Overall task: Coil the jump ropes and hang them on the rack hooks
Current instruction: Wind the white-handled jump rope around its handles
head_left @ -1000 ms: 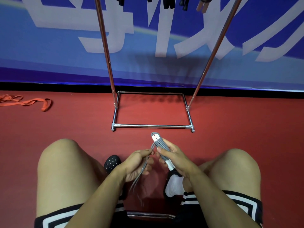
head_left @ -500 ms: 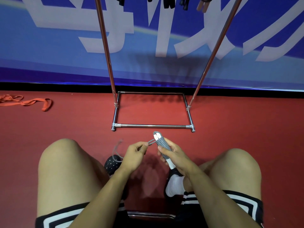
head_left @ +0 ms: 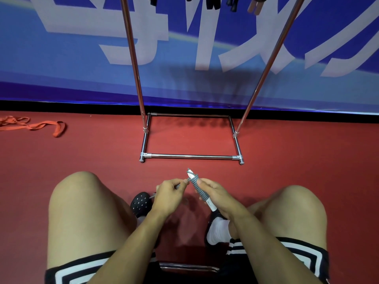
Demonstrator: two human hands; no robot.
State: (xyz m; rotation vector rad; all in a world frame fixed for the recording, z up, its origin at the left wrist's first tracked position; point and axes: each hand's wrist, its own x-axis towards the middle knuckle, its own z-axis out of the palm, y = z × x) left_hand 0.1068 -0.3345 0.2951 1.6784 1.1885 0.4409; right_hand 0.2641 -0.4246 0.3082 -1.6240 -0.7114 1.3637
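Observation:
I sit facing a chrome rack [head_left: 190, 155] on the red floor. My right hand [head_left: 219, 194] grips the white handles of a grey jump rope [head_left: 200, 187], held tilted, with grey cord wound in tight turns around them. My left hand [head_left: 169, 193] pinches the loose grey cord just left of the handles' top end; a short tail of cord shows by its wrist. Several dark jump rope handles [head_left: 211, 3] and a tan pair hang from the rack at the top edge of the head view.
The rack's two uprights [head_left: 133, 58] rise in front of a blue banner wall. An orange strap [head_left: 37, 126] lies on the floor far left. My knees flank my hands, with black shoes and a chrome chair bar [head_left: 188, 267] below.
My left hand rose from below the handles to their top end, carrying the cord around them. The long hanging loop has shrunk to a short tail. The right hand stayed put.

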